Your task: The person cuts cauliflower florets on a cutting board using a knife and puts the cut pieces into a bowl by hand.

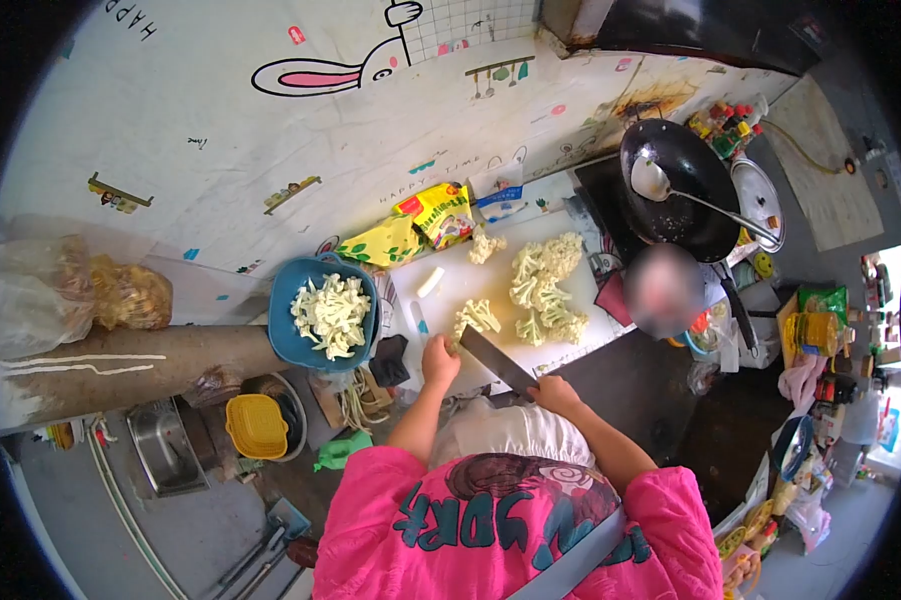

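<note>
My right hand point(556, 394) grips the handle of a cleaver point(498, 362), its broad blade slanting up and left over the near edge of the white cutting board point(450, 290). Beside the blade tip, my left hand point(441, 362) has its fingers curled against a cauliflower floret point(477, 316); the fingertips are partly hidden. A large cluster of cauliflower point(547, 285) lies on the right half of the board. Farther back are a smaller cauliflower piece point(485, 244) and a pale cut stem point(431, 282). Left of the board, a blue basin point(282, 312) holds cut florets point(332, 315).
A black wok point(705, 180) with a ladle point(651, 180) sits on the stove at right. Yellow packets point(436, 214) lean by the wall. Lower left are a metal sink point(169, 448) and a yellow basket point(257, 426). A blurred round patch covers something right of the board.
</note>
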Tool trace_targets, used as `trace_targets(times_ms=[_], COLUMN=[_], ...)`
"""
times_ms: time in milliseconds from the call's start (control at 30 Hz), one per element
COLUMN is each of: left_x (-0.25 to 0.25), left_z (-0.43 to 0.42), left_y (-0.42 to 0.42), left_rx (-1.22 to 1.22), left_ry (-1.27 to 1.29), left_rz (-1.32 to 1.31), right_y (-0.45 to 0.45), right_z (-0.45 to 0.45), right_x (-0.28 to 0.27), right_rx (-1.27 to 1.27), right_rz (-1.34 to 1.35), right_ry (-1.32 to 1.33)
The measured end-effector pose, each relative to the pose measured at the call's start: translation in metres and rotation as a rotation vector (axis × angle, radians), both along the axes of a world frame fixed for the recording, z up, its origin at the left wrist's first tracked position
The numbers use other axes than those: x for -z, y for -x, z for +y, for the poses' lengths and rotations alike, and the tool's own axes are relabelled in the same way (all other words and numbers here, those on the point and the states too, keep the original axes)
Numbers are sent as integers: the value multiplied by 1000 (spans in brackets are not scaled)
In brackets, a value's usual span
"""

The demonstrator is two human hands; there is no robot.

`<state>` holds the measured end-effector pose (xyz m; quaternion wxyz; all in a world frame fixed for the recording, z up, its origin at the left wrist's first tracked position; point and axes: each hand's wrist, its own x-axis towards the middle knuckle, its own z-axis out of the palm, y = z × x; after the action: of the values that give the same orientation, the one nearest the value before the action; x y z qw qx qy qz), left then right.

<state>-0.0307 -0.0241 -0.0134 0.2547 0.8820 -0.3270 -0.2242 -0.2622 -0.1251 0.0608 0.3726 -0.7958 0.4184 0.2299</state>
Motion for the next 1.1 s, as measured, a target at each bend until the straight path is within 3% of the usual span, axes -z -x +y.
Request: trace_targets(times_ms=[233, 333, 533, 800, 1100], left_x=[4, 11, 0, -7, 11], left_z=[4, 5, 6, 29, 10], left_y=[7, 2, 0, 4, -4], left_rx=[-70, 40, 77, 21, 58], left_ry=[78, 191, 53, 179, 190], left_rz=[15, -119, 32, 118, 19], right_y=[4, 3, 5, 4, 15], right_z=[3, 1, 4, 4, 5], right_x=[6, -5, 4, -3, -15], right_rx=[26, 40, 42, 73, 65], right_rz=[-31, -5, -20, -19, -105], right_ry=[25, 11, 20, 6, 90])
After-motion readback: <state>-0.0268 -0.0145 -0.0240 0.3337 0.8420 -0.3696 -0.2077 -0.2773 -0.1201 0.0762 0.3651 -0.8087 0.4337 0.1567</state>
